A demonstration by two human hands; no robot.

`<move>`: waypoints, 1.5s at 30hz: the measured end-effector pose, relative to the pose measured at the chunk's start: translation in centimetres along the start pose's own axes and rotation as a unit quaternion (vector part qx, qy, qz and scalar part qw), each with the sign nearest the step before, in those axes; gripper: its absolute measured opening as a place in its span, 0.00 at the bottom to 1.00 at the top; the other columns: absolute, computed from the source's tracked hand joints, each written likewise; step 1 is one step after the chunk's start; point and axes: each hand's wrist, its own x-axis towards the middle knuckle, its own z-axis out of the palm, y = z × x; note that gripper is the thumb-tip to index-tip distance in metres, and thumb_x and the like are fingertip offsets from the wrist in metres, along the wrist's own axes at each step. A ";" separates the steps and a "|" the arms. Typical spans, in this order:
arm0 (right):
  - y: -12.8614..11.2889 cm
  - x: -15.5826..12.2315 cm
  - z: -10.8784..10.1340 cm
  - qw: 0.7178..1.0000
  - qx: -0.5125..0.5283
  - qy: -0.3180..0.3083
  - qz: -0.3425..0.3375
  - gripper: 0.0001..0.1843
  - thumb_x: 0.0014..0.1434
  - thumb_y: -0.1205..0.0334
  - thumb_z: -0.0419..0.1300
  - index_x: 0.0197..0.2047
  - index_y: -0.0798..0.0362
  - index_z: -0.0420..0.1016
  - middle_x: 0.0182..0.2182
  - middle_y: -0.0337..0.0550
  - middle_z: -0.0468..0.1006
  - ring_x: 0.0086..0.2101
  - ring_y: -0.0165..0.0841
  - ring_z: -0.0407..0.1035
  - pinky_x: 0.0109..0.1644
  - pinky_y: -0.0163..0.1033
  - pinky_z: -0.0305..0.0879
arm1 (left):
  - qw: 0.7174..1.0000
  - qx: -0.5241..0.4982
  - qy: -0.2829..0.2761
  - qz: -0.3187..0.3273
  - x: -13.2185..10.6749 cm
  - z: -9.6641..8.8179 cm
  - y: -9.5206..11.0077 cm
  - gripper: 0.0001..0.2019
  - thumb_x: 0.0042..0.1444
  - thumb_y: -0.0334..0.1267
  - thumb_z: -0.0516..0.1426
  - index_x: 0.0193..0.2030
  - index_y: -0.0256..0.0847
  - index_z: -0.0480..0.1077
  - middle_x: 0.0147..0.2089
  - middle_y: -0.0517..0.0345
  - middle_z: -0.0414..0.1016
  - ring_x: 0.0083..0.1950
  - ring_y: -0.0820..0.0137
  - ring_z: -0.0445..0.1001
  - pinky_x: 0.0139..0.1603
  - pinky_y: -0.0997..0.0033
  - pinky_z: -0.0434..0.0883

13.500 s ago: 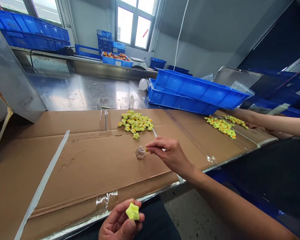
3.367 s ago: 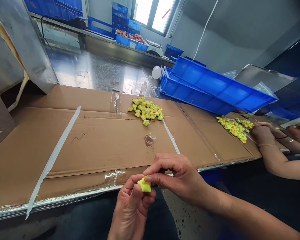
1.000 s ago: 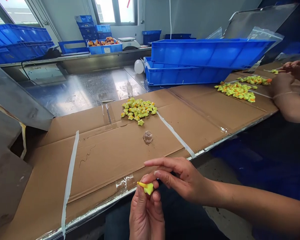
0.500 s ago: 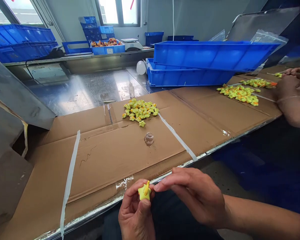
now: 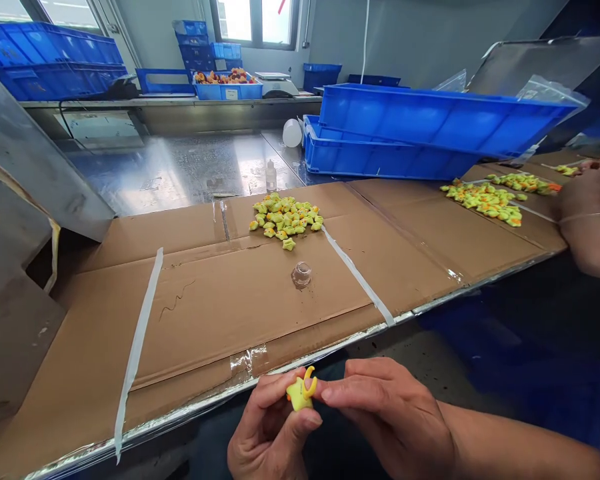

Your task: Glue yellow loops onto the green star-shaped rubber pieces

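Note:
My left hand pinches a small yellow-green star-shaped toy between thumb and fingers, in front of the table edge. A bit of orange shows on its left side. On the side facing my right hand, a darker yellow piece curves away in two prongs. My right hand has its index finger stretched out, the tip against this yellow piece; its other fingers lie together and are partly hidden. Further back, a pile of similar yellow-green toys lies on the cardboard, behind a small clear cup.
Stacked blue crates stand at the back right. A small clear bottle is behind the pile. More yellow toys lie to the right, near a co-worker's arm. A metal housing rises at left. White tape strips cross the cardboard.
The toy has turned in my left hand, so both prongs of the yellow piece now show. My right index fingertip has come onto that piece. The camera view has shifted slightly.

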 end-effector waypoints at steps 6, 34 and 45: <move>-0.3 0.7 -0.4 0.999 -0.038 -0.016 -0.025 0.14 0.66 0.73 0.48 0.54 0.57 0.63 0.38 0.50 0.80 0.25 0.31 0.70 0.27 0.36 0.64 | 1.000 0.004 0.004 0.020 0.0 0.1 -0.1 0.12 0.32 0.38 0.71 0.28 0.45 0.80 0.28 0.59 0.81 0.29 0.70 0.76 0.30 0.79 0.73; 0.4 0.6 1.0 0.984 0.095 0.083 0.125 0.17 0.63 0.55 0.60 0.52 0.52 0.65 0.41 0.44 0.79 0.27 0.27 0.66 0.29 0.32 0.64 | 0.883 -0.290 -0.094 -0.358 0.2 -2.3 -0.5 0.09 0.53 0.37 0.61 0.39 0.38 0.79 0.35 0.53 0.83 0.36 0.70 0.80 0.37 0.79 0.76; -0.2 0.8 1.9 0.967 0.164 0.070 0.180 0.23 0.61 0.60 0.63 0.56 0.48 0.60 0.39 0.40 0.79 0.30 0.27 0.69 0.31 0.31 0.65 | 0.882 -0.262 -0.058 -0.388 -0.4 -1.1 -0.3 0.12 0.45 0.43 0.65 0.32 0.36 0.80 0.28 0.52 0.82 0.33 0.65 0.80 0.42 0.71 0.76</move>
